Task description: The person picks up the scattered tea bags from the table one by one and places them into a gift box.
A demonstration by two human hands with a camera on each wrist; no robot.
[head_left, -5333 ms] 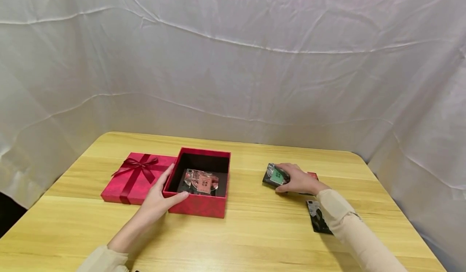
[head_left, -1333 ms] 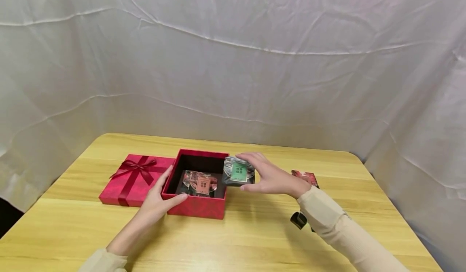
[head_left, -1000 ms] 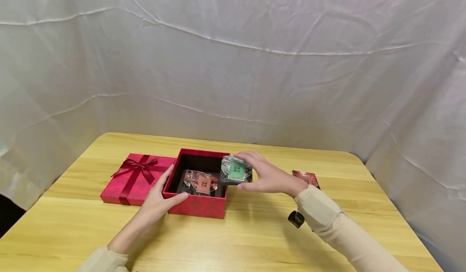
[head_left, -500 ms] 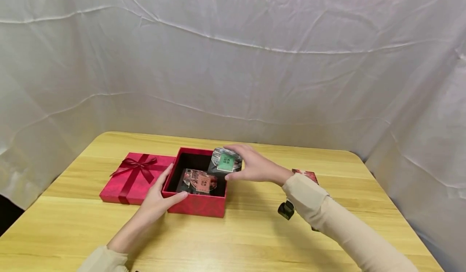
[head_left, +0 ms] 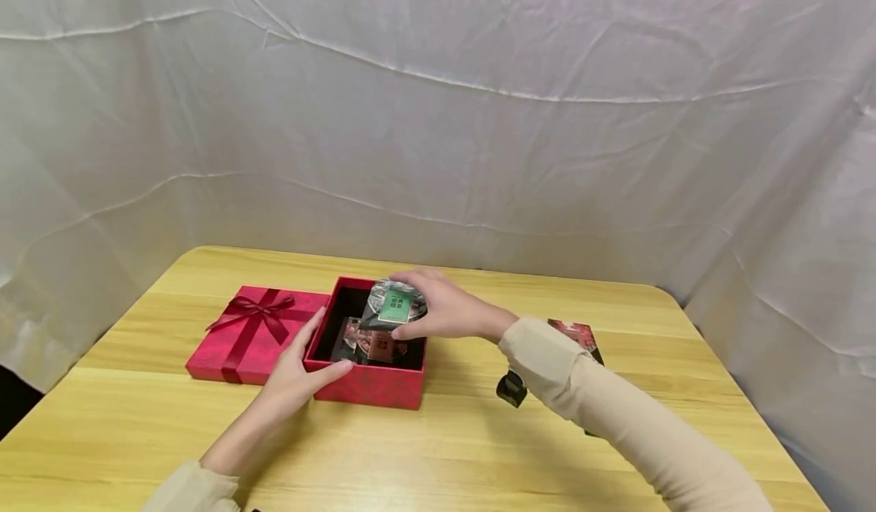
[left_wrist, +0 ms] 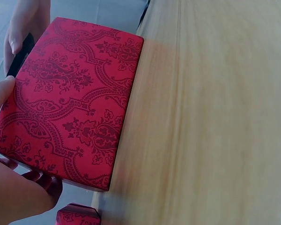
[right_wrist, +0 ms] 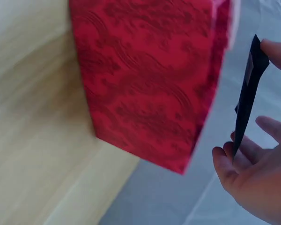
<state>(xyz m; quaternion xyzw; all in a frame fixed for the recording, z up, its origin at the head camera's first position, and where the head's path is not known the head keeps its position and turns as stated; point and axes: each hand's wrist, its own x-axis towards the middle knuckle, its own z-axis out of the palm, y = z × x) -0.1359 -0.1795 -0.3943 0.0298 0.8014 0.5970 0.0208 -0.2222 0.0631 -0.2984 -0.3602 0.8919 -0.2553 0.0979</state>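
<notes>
"What's the right hand (head_left: 448, 310) doing?"
"Pinching the green-labelled packet (head_left: 395, 306) above the open red box (head_left: 369, 386), where an orange-labelled packet (head_left: 379, 347) lies."
"And the left hand (head_left: 293, 379)?"
"Gripping that box's eight o'clock corner. The ribboned lid (head_left: 214, 351) sits at nine o'clock on the surface (head_left: 479, 451); a red-topped packet (head_left: 576, 332), at three."

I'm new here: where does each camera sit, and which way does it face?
Head: on the head, looking forward and down at the red box and wooden table; left hand, right hand and sleeves show.
Left wrist: worn there, facing the box's patterned outside; left hand at left edge, part of the right hand at upper left.
Right wrist: worn there, facing the box's outside too; right hand at right edge.
Shared by head and right wrist: the red box and the green-labelled packet the right hand holds.
</notes>
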